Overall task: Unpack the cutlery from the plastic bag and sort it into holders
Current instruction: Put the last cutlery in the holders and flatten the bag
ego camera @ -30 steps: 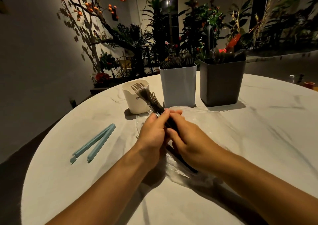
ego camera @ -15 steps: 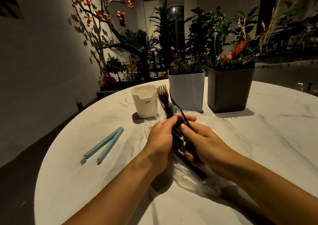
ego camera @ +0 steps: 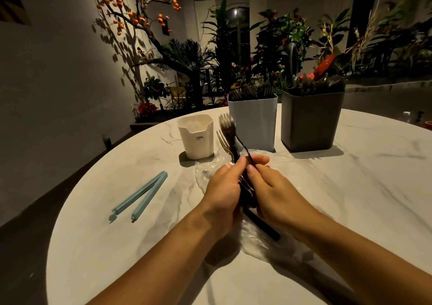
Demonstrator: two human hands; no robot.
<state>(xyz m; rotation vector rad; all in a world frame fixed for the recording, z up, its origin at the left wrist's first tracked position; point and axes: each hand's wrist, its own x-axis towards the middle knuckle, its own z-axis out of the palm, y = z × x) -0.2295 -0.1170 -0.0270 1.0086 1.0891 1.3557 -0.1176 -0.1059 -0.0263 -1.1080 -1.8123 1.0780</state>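
My left hand (ego camera: 223, 193) and my right hand (ego camera: 272, 191) are both closed around a bundle of dark-handled forks (ego camera: 228, 127), tines pointing up and away. One thin dark piece sticks out from the bundle between my fingertips. The clear plastic bag (ego camera: 253, 239) lies crumpled on the table under my hands. Behind it stand a small cream holder (ego camera: 196, 139), a light blue-grey holder (ego camera: 253, 122) with cutlery in it, and a dark grey holder (ego camera: 311, 120) with cutlery in it.
A light blue bag clip (ego camera: 140, 196) lies open on the white marble round table (ego camera: 117, 246) to the left. Plants and a branch with orange berries stand behind the table. The table edge curves close on the left.
The fork bundle has swung from leaning left to nearly upright. My right fingers have shifted up on the handles and are parting one thin piece from the bundle.
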